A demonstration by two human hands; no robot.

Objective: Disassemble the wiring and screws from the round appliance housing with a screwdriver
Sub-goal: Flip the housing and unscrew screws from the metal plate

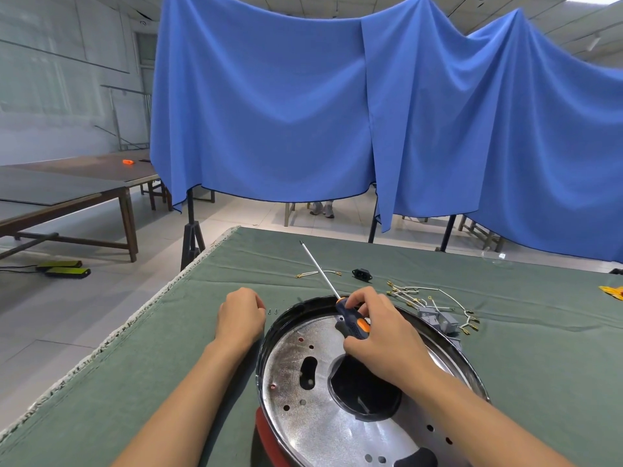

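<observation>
Nearest the table's front edge sits the round appliance housing (337, 399), open side up, its perforated metal plate and dark central opening exposed. Over its far rim the right hand (381, 335) has its grip closed around the black-and-orange handle of the screwdriver (350, 323), fingers curled on it, shaft pointing up and away toward the far edge rather than into the housing. The left hand (241, 316) rests on the green table cover (135, 365) just left of the housing, loosely curled; whether it holds anything cannot be told. Two small screws (273, 311) lie just beside it. Farther back lie the white wiring bundle (431, 301) with grey connector blocks, a short loose wire (317, 274) and a black socket (361, 274). To carry on well, turn the tip down, seat it squarely in a remaining screw, and steady the rim with the free hand.
</observation>
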